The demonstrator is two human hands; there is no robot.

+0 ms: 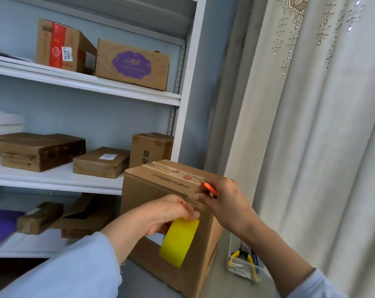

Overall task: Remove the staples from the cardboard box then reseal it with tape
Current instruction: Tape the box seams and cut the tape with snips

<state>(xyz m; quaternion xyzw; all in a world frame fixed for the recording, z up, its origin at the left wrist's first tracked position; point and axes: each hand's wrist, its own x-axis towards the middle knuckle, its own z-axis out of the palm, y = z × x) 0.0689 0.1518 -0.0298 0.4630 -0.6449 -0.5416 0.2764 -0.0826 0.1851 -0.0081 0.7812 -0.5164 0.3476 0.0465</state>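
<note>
Yellow tape roll [179, 241] is hanging from the left hand [160, 216], which is gripping it against the near face of the cardboard box [160, 190] on the worktop. The right hand [223, 201] is clutching an orange cutter [210, 188] at the box's top right edge — resealing looks nearly finished, with the strip uncut.

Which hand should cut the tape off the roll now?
The right hand, probably. It already holds the orange cutter at the box edge, while the left hand is busy gripping the yellow tape roll.
</note>
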